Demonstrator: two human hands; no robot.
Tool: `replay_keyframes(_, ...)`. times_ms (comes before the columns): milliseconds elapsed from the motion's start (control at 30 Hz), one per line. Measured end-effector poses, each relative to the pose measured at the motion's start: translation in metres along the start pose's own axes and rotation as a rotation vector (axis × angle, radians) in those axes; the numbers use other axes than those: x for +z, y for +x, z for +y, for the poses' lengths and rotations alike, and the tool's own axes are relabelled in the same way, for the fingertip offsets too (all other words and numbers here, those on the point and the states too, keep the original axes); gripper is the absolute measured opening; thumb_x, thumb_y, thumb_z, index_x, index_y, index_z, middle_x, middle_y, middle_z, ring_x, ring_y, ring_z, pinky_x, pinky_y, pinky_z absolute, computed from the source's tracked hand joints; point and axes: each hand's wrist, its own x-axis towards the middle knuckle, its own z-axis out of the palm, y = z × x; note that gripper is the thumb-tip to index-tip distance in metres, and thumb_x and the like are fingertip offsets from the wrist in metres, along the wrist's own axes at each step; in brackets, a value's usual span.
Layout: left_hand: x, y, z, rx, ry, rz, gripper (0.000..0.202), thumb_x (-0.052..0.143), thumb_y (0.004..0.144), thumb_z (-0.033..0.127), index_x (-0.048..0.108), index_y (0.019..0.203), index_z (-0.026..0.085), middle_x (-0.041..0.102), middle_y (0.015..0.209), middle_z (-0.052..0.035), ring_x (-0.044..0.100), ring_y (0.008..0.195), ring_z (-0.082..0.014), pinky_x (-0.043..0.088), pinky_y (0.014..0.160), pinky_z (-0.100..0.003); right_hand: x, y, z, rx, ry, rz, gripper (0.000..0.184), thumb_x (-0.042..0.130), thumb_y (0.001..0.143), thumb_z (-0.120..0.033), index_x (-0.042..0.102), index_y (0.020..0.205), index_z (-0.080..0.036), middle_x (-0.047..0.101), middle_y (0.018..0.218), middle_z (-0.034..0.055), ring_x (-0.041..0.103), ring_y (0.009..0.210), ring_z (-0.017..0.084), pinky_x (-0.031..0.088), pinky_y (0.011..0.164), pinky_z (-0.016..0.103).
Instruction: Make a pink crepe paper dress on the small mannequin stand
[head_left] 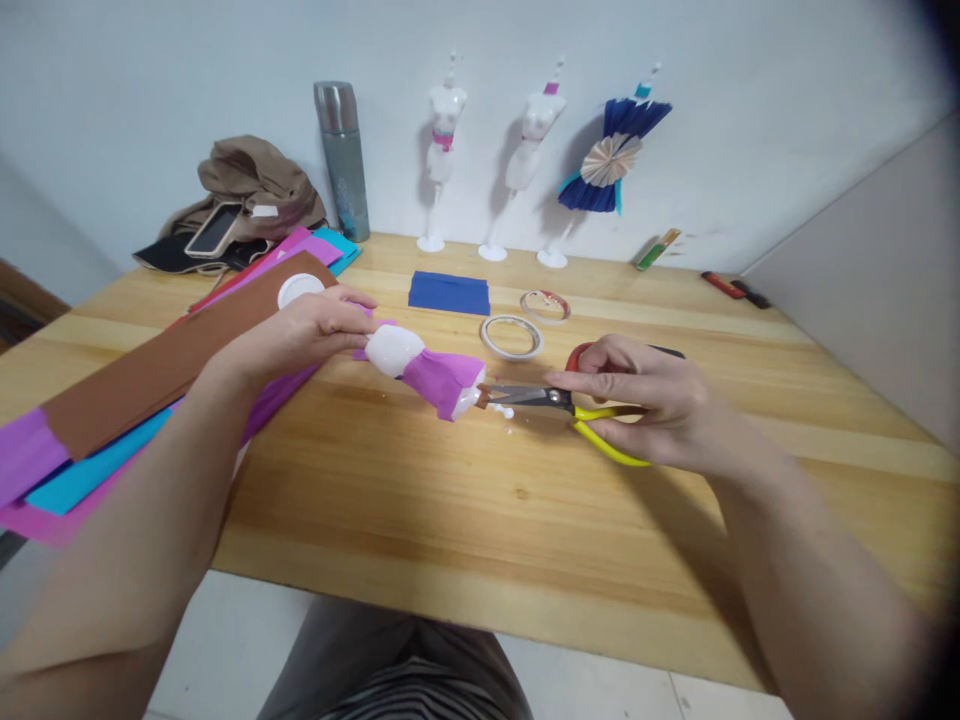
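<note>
My left hand (326, 318) is closed round the lower end of a small white mannequin (394, 350), tilted on its side over the table. Purple paper (446, 380) wraps the mannequin's chest, and a bit of brown paper (481, 398) sits at its neck. In my right hand (637, 390) is a pair of scissors (611, 445) with one yellow and one red handle. Their blades lie at the mannequin's neck, slightly parted; whether they touch the brown paper I cannot tell. A white round base (300, 290) shows beside my left hand.
Coloured paper sheets (187, 350) pile at the left. Two tape rolls (512, 338) and folded blue paper (448, 293) lie mid-table. Several mannequins (446, 110) stand along the wall, near a flask (345, 170). Cloth (255, 175) and a phone (214, 230) sit back left.
</note>
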Motion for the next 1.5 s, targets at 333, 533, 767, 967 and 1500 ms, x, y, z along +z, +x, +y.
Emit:
replay_keyframes(333, -0.001, -0.001, -0.003, -0.004, -0.012, 0.009, 0.037, 0.054, 0.099, 0.047, 0.082, 0.096, 0.022, 0.078, 0.109, -0.0091, 0.067, 0.118, -0.0275, 0.055, 0.102, -0.040, 0.000, 0.000, 0.003, -0.005, -0.024, 0.016, 0.045, 0.068, 0.090, -0.013, 0.076, 0.131, -0.030, 0.067, 0.093, 0.0065, 0.067, 0.080, 0.017, 0.052, 0.062, 0.028)
replay_keyframes(533, 0.001, 0.001, -0.003, 0.004, -0.033, 0.000, 0.044, 0.053, 0.100, 0.054, 0.082, 0.100, 0.022, 0.077, 0.111, -0.0092, 0.066, 0.120, -0.0260, 0.054, 0.101, -0.036, 0.003, 0.001, 0.001, -0.039, -0.018, -0.013, 0.054, 0.067, 0.092, -0.010, 0.069, 0.140, -0.034, 0.063, 0.097, 0.0053, 0.065, 0.084, 0.016, 0.051, 0.064, 0.027)
replay_keyframes(767, 0.001, 0.002, 0.006, -0.080, -0.002, -0.026, 0.048, 0.047, 0.102, 0.052, 0.079, 0.097, 0.016, 0.074, 0.114, -0.0082, 0.064, 0.120, -0.0261, 0.052, 0.106, -0.040, 0.003, 0.003, 0.000, -0.061, -0.067, -0.003, 0.056, 0.066, 0.091, -0.009, 0.067, 0.140, -0.035, 0.061, 0.101, 0.0051, 0.064, 0.087, 0.018, 0.050, 0.065, 0.028)
replay_keyframes(967, 0.003, 0.002, 0.000, 0.009, -0.009, 0.013, 0.043, 0.049, 0.102, 0.045, 0.080, 0.088, 0.019, 0.077, 0.106, -0.0075, 0.066, 0.118, -0.0264, 0.054, 0.101, -0.037, 0.004, 0.005, -0.001, -0.069, -0.104, 0.005, 0.052, 0.064, 0.089, -0.008, 0.069, 0.136, -0.032, 0.061, 0.099, 0.0051, 0.064, 0.087, 0.018, 0.051, 0.066, 0.029)
replay_keyframes(1500, 0.004, 0.004, -0.007, 0.076, -0.067, 0.042, 0.043, 0.055, 0.100, 0.053, 0.080, 0.083, 0.022, 0.079, 0.099, -0.0097, 0.068, 0.115, -0.0274, 0.055, 0.097, -0.038, 0.007, 0.003, 0.001, -0.054, -0.062, -0.016, 0.045, 0.064, 0.099, -0.026, 0.065, 0.142, -0.042, 0.065, 0.099, 0.0054, 0.066, 0.084, 0.021, 0.055, 0.062, 0.033)
